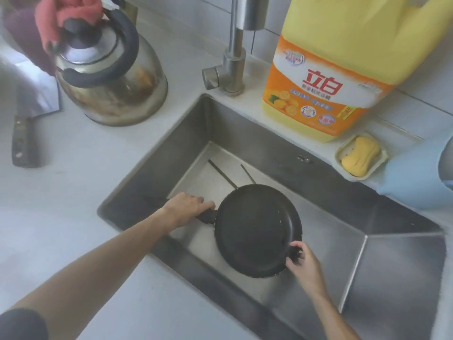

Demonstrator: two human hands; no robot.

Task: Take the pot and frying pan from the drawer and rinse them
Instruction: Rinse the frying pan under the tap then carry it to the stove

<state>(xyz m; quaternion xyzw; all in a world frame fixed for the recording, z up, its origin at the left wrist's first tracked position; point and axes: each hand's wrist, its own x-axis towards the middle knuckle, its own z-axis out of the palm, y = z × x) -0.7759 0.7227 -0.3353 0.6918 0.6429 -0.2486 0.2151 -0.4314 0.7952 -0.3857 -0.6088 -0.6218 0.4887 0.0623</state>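
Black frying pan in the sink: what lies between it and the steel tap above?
In the head view, only bare steel sink floor with two dark grooves, then the sink's back wall, lies between the black frying pan and the steel tap.

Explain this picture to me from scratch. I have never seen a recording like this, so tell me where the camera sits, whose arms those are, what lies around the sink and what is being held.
There is one picture, taken by a wide-angle camera worn on a person's head, looking down at their own bare arms. No machine is involved.

The left hand grips the handle of a dark frying pan, and the right hand holds the pan's rim on the near side. The pan is inside a steel sink.

Behind the sink stands the faucet; no water can be seen running. On the counter to the left are a stained metal kettle with a pink cloth draped on top, and a cleaver. To the right stand a large yellow detergent bottle and a yellow soap bar in its dish.
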